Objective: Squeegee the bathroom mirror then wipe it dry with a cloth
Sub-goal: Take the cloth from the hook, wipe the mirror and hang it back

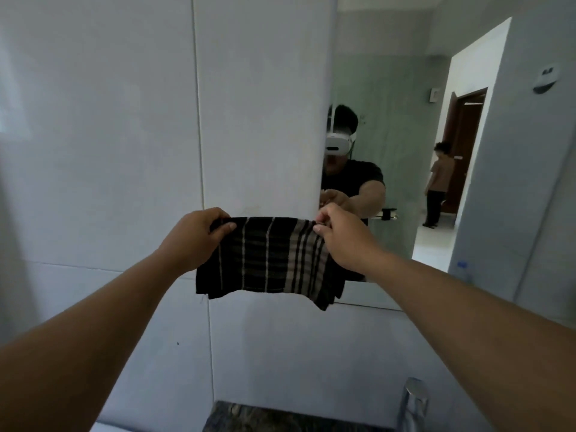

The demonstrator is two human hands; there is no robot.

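Pale grey wall tiles [103, 151] are filling the left and centre of what I am seeing, with thin grout lines running up and across them. My left hand [194, 236] is reaching forward at mid-height, its fingers closed and pinching the upper left corner of a dark rectangular cloth with pale woven stripes [268, 260]. I am holding the cloth spread out flat in front of the tiles, its lower edge hanging loose and slightly uneven. My right hand [341, 236] is closed on the upper right corner, thumb and fingertips pinching the fabric just where the tiled wall is meeting the mirror's left edge. Further right, the frameless bathroom mirror [389, 88] is covering the wall, and the cloth's right end is overlapping its lower left part. In the glass, my own arm and dark shirt are showing, along with a lit doorway and a second person standing far back. Near the bottom right, a chrome tap [413, 400] is rising beside a dark speckled stone counter [265, 419].
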